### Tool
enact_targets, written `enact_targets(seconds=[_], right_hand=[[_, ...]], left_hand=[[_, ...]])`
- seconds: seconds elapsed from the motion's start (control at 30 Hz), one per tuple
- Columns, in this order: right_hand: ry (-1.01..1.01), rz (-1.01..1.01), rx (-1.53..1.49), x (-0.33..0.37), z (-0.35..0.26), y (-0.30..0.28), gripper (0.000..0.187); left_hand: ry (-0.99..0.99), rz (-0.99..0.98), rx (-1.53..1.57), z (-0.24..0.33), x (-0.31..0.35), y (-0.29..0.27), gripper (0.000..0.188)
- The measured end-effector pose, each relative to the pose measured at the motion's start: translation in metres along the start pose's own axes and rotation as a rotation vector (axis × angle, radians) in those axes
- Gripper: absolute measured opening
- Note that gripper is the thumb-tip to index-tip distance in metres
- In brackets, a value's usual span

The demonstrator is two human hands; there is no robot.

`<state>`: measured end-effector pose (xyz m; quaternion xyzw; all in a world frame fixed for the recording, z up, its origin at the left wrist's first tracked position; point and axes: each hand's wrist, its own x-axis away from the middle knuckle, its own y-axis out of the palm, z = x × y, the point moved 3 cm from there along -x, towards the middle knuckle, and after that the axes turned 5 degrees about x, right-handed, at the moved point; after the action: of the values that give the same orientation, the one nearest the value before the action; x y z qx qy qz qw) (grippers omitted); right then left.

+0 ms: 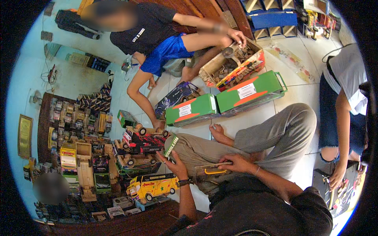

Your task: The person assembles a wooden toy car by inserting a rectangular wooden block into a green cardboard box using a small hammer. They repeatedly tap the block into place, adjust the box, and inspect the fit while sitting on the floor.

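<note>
Two hands: left hand (177,166), fingers curled, pinches green strip (171,147) at near end; right hand (238,163) curls at wooden board (201,170), grip unclear; keep strip unbent

The strip (171,146) is smooth, probably paper or plastic film; the view is too coarse to confirm. The board (202,171) has a matt wood edge. The yellow toy truck (159,186) has a smooth, glossy painted finish. The long box (272,81) is smooth with a slight sheen; its label (246,91) is matt paper. The floor (307,169) is glossy tile. The trousers (285,128) are matt cloth; the shorts (169,52) are shiny cloth.
</note>
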<state>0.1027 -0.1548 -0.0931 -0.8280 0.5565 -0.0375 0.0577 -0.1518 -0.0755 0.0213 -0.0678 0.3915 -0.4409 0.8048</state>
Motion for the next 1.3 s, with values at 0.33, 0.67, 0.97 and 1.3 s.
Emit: enact_targets(seconds=[0.33,0.67,0.97,1.3], right_hand=[[0.227,0.049,0.279,-0.006,0.012,0.003,0.047],[0.302,0.634,0.42,-0.014,0.007,-0.019,0.043],[0.438,0.259,0.966,-0.039,0.0,-0.036,0.04],[0.099,0.605,1.141,0.014,-0.057,-0.033,0.02]], left_hand=[[-0.162,-0.09,0.239,-0.052,0.005,0.024,0.066],[-0.264,-0.202,0.4,-0.059,-0.003,0.046,0.072],[-0.162,-0.162,0.409,-0.036,-0.001,0.03,0.071],[-0.097,-0.148,0.352,-0.026,0.004,0.032,0.071]])
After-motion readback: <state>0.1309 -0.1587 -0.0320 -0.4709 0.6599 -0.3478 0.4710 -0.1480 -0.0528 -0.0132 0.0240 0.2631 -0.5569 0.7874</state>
